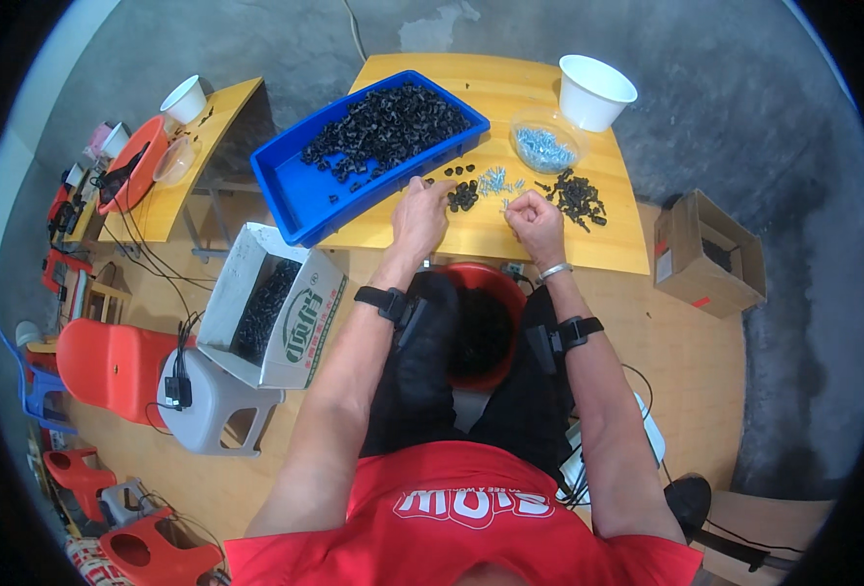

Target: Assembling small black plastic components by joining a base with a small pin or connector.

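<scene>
My left hand [420,213] reaches over the table beside a small pile of black plastic parts [463,196]. Its fingers are drawn together at the pile's left edge, and what they pinch, if anything, is too small to make out. Curled into a pinch, my right hand [536,225] rests just right of the loose silvery screws [495,182]. A tiny pale piece shows by its fingertips, but I cannot tell whether it is held. Right of that hand lies a heap of black pieces [580,199], apparently with screws in some.
A blue tray [300,217] of black parts stands on the yellow table [593,252]. Behind my right hand are a clear bowl of screws [546,145] and a white tub [596,93]. A red bucket [512,283] sits between my knees, cartons [320,311] [684,244] on both sides.
</scene>
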`<state>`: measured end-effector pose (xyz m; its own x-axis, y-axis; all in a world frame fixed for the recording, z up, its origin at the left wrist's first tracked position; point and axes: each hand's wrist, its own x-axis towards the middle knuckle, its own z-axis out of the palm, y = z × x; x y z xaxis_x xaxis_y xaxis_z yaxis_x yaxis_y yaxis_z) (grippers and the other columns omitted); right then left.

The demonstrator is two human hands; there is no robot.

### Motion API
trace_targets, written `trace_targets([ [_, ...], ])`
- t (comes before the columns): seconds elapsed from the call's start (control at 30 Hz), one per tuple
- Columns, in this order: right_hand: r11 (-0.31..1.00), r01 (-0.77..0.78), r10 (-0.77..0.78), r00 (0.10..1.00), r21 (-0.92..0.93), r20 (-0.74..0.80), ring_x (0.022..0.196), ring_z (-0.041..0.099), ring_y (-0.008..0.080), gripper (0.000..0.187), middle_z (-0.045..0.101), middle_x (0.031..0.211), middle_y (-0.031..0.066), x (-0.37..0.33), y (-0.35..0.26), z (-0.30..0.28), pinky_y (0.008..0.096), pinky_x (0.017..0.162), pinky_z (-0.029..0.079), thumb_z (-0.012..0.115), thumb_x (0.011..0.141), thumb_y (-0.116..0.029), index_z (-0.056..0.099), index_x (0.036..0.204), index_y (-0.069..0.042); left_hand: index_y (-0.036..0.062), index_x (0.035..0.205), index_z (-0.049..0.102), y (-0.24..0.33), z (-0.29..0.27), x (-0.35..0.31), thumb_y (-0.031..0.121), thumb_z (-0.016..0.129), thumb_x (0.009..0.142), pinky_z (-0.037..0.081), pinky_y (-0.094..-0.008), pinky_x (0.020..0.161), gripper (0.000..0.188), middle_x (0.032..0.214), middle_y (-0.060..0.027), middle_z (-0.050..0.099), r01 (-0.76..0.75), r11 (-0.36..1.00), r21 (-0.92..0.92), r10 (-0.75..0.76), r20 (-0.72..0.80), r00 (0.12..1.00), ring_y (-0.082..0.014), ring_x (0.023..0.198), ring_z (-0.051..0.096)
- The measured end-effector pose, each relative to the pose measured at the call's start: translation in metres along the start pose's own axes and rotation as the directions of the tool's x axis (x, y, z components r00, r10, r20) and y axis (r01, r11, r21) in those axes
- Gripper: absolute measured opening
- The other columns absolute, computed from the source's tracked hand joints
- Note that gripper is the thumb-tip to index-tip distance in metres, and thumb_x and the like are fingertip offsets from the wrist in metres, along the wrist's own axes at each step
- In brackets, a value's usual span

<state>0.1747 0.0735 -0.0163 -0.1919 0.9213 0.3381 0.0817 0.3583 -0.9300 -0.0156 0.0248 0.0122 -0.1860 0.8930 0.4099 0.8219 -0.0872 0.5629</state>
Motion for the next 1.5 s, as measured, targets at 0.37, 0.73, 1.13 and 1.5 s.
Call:
trace_targets([
  [0.37, 0.999, -0.013, 0.012, 1.000, -0.042, -0.005, 0.048, 0.044, 0.0014, 0.009, 0.052, 0.055, -0.0037, -0.002, -0.006, 0.002, 0.0184, 0.046, 0.036, 0.064, 0.073, -0.005, 0.057, 0.070, -0.002, 0.0032, 0.087, 0.061, -0.008, 0.001, 0.000, 0.012, 0.066, 0.074, 0.045, -0.0400, 0.070, 0.017, 0.088, -0.0138, 0.055, 0.055, 0.998, 0.012, -0.054, -0.019, 0.998, -0.0301, 0.081, 0.057],
  [0.73, 1.000, -0.003, 0.003, 1.000, 0.018, 0.018, 0.052, 0.048, 0.0020, 0.006, 0.055, 0.059, -0.0027, -0.001, -0.006, 0.001, 0.0180, 0.048, 0.039, 0.064, 0.074, -0.006, 0.061, 0.076, -0.001, 0.0003, 0.077, 0.059, -0.014, -0.001, -0.019, 0.009, 0.069, 0.068, 0.047, -0.0347, 0.059, 0.016, 0.070, -0.0141, 0.061, -0.059, 0.992, -0.115, 0.049, -0.087, 0.995, -0.0257, 0.064, 0.060],
  [1.13, 0.973, -0.148, 0.105, 0.967, 0.175, 0.234, 0.054, 0.049, 0.0031, 0.008, 0.059, 0.066, -0.0019, -0.001, -0.007, -0.008, 0.0163, 0.049, 0.040, 0.066, 0.077, -0.007, 0.064, 0.083, -0.001, -0.0017, 0.087, 0.064, 0.028, 0.025, -0.030, 0.001, 0.061, 0.075, 0.048, -0.0260, 0.052, 0.013, 0.073, -0.0101, 0.061, 0.195, 0.783, -0.590, -0.143, 0.135, 0.981, -0.0146, 0.059, 0.061],
  [1.5, 0.985, -0.089, 0.052, 0.968, 0.145, 0.244, 0.053, 0.050, 0.0030, 0.007, 0.059, 0.064, -0.0012, 0.000, -0.005, -0.007, 0.0169, 0.048, 0.041, 0.066, 0.077, -0.007, 0.064, 0.081, -0.001, -0.0012, 0.085, 0.064, 0.028, 0.042, -0.026, 0.002, 0.063, 0.075, 0.046, -0.0247, 0.050, 0.011, 0.068, -0.0074, 0.059, 0.045, 0.875, -0.481, -0.032, 0.034, 0.999, -0.0132, 0.054, 0.058],
])
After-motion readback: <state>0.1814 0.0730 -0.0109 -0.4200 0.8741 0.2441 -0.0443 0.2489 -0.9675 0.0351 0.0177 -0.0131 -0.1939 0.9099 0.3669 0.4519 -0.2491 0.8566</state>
